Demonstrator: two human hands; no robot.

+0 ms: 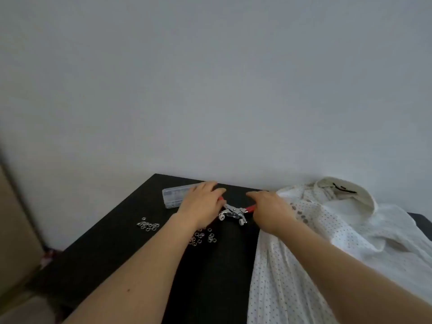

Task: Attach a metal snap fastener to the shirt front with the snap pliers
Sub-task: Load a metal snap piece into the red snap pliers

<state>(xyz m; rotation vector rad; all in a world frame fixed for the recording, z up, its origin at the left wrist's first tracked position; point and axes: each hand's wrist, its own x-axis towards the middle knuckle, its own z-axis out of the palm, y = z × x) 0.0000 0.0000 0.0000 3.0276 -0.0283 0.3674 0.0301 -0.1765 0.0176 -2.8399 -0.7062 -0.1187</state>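
Observation:
The snap pliers (233, 212), silver jaws with red handles, lie spread open on the black table (121, 249). My left hand (202, 203) rests on the left red handle and my right hand (272, 210) closes on the right red handle. A white dotted shirt (327, 232) lies on the right side of the table, collar toward the wall, partly under my right forearm. Loose metal snap parts (148, 225) sit in a small pile at the left, and snap parts (204, 237) form another pile just below my left wrist.
A clear plastic box (174, 196) lies at the back of the table behind my left hand. A plain wall rises right behind the table. A beige surface (14, 230) stands off the table's left edge.

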